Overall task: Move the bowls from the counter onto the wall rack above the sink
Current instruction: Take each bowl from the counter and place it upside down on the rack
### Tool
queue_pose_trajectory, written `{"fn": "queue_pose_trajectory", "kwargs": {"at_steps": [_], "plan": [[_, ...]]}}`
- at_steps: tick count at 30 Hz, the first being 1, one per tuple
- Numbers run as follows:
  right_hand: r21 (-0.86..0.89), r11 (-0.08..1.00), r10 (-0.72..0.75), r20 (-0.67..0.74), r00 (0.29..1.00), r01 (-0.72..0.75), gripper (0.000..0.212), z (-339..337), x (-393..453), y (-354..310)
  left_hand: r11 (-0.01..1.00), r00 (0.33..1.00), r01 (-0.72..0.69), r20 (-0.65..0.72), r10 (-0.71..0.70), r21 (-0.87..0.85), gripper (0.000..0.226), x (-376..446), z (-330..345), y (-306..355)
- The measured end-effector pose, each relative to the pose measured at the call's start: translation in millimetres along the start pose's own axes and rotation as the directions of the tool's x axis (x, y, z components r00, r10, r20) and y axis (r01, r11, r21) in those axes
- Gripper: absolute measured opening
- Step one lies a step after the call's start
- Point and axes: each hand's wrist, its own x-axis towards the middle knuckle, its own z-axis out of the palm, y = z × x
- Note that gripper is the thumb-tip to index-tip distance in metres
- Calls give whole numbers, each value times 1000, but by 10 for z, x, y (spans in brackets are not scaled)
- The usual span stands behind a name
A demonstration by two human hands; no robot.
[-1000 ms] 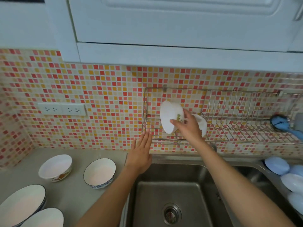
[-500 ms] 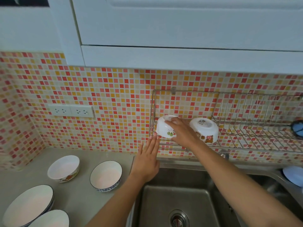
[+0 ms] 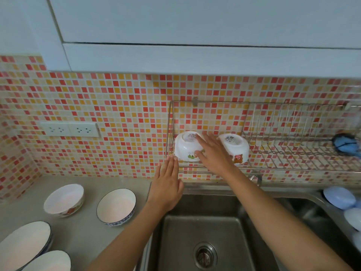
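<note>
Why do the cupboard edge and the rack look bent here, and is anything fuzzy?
Head view: the wide lens bows the cupboard edge and the wall rack; light is soft and even, with a mild sheen on the sink; the right hand is slightly smeared, and the blue thing on the rack is blurred at the frame edge.

The rack [image 3: 293,153] is thin bright metal wire, shiny. The sink [image 3: 205,231] is brushed steel with a dull sheen, its drain [image 3: 205,255] polished metal. The bowls [image 3: 188,148] look like glossy white glazed ceramic or plastic; which, I cannot tell. The bench [image 3: 82,231] is smooth, matt grey. The wall [image 3: 117,104] is small glossy mosaic tile. The cabinet [image 3: 195,26] is smooth, satin white.
</note>
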Motion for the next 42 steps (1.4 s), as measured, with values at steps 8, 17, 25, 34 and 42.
{"fn": "queue_pose_trajectory", "kwargs": {"at_steps": [8,17,25,34,42], "plan": [[-288,923,241,-81,967,-254,89,4,-548,498,997,992,-65,102,68,-32,63,559,-69,317],[-228,917,361,120,925,-328,92,-134,-489,517,997,991,-66,117,71,-43,61,815,29,321],[-200,916,376,124,918,-348,95,-152,-467,593,998,996,-66,66,68,-19,62,777,35,337],[70,990,141,-325,935,-125,63,203,-639,-91,996,997,-50,-67,45,-76,61,-40,-114,-192],[226,958,-92,-338,937,176,56,833,-530,-1734,967,965,185,-153,-213,-176,50,-776,-331,-1647]]}}
